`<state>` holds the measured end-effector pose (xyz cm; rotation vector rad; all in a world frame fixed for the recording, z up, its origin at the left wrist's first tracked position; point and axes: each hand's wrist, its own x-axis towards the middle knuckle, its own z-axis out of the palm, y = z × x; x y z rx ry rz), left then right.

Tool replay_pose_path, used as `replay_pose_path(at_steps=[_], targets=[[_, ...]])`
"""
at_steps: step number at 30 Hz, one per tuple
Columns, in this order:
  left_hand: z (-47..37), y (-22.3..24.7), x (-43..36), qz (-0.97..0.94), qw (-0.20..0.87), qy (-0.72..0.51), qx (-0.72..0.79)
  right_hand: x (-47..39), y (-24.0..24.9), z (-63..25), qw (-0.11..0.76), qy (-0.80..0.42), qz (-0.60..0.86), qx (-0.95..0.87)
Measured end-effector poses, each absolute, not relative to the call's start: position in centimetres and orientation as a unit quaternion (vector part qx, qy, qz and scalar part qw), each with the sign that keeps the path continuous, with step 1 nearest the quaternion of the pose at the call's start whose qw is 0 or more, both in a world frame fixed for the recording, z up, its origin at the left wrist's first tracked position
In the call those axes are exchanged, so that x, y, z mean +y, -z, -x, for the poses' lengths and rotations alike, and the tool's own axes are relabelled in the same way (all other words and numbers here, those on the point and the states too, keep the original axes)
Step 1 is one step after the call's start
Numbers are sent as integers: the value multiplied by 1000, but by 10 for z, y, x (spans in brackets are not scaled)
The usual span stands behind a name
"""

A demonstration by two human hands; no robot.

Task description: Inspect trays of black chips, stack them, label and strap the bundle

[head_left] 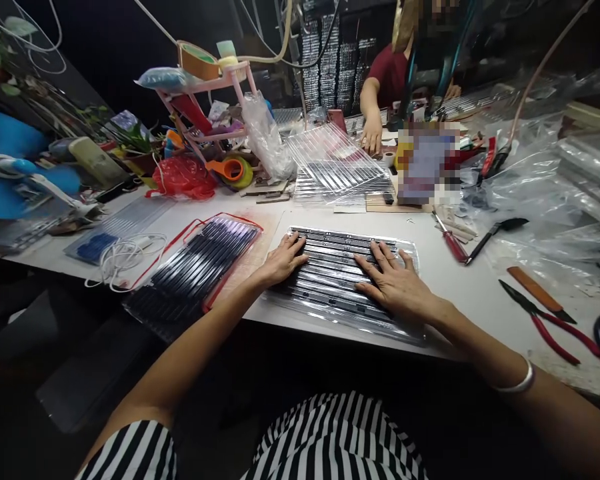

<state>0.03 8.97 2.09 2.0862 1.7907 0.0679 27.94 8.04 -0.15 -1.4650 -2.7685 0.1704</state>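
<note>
A clear plastic tray (350, 313) holding rows of dark strips lies flat on the white table in front of me. Over its left end rests my left hand (285, 259), fingers stretched out and touching the strips. My right hand (397, 283) lies spread on the right part of the same tray, palm down. Neither hand grips anything. To the left, a second batch of black strips (195, 267) sits in a clear tray with a red cord or edging around it, partly past the table's front edge.
Red-handled pliers (540, 313), a screwdriver (453, 245) and a black-handled tool (495, 237) lie at right. White cable (123, 260) coils at left. Clear trays (335, 163) pile up behind, near a pink rack (205, 87). A co-worker's hand (371, 135) rests across the table.
</note>
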Motion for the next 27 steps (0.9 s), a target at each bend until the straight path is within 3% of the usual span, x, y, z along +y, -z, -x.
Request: replay_pose_path(at_steps=[13,27], targets=[[13,-25,84,-729,201,-142,639,79,-1,-279,17,-70,471,-879],[-3,-5,84,-700,163,-107,687,78,-3,-277,4,-64,481,-874]])
